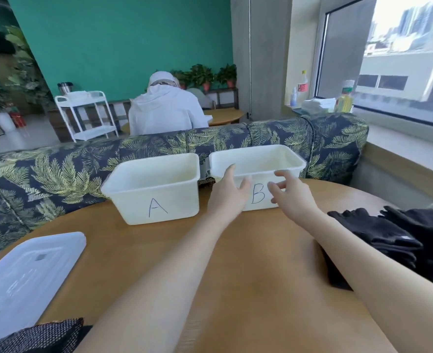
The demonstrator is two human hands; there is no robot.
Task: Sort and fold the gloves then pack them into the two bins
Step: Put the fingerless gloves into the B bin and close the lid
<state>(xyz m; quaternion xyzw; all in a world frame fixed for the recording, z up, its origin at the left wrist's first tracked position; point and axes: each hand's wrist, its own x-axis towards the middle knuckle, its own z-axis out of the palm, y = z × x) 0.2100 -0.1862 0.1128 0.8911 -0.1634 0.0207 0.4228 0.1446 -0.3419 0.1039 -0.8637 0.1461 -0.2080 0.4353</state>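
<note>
Two white bins stand side by side at the far edge of the round wooden table: bin A on the left, bin B on the right. Both look bare inside. My left hand and my right hand reach out in front of bin B with fingers spread and relaxed, holding nothing. The left fingertips lie at its near rim. A pile of black gloves lies on the table at the right, partly behind my right forearm. Dark speckled gloves show at the bottom left corner.
A translucent plastic lid lies on the table's left edge. Behind the bins runs a sofa back with a leaf print. A person in white sits beyond it, facing away. Bottles stand on the window ledge.
</note>
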